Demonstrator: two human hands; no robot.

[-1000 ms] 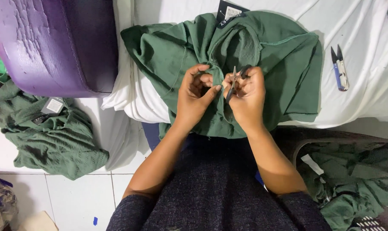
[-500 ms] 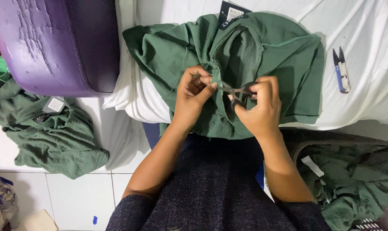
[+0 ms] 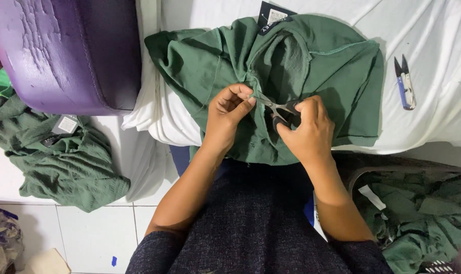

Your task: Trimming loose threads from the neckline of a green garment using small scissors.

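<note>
My left hand (image 3: pixel 229 112) pinches the green fabric garment (image 3: pixel 311 66); my right hand (image 3: pixel 304 129) grips small black-handled metal scissors (image 3: pixel 277 108).

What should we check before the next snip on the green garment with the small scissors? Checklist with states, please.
1. Right hand grips the small black-handled scissors: ok.
2. Left hand pinches the green knit garment right at the blade tips: ok.
3. Left fingertips out of the blade path: cannot tell, they sit very close to the tips.
4. What lies between the blades, loose thread or fabric: cannot tell, too small.
5. Garment supported on the white cloth-covered surface: ok.
6. Spare blue-handled thread snips lying apart from the garment: ok.
</note>
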